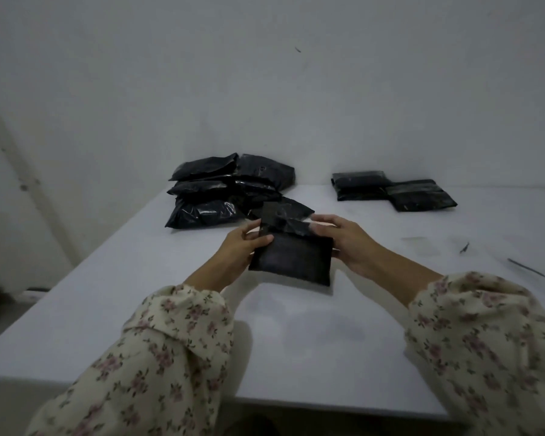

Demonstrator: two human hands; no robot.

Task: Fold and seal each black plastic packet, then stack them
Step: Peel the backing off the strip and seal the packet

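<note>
Packet pile (227, 190) blocks far-left; stack (394, 191) far-right; gap btwn.

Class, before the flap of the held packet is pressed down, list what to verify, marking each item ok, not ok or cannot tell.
1. Grip: the left hand and right hand hold the packet by its sides: ok.
2. Fold: the flap lies flat: not ok, it stands up crumpled.
3. Seal ready to stick: cannot tell.
4. Landing spot: bare table in front of the finished stack: ok.
</note>
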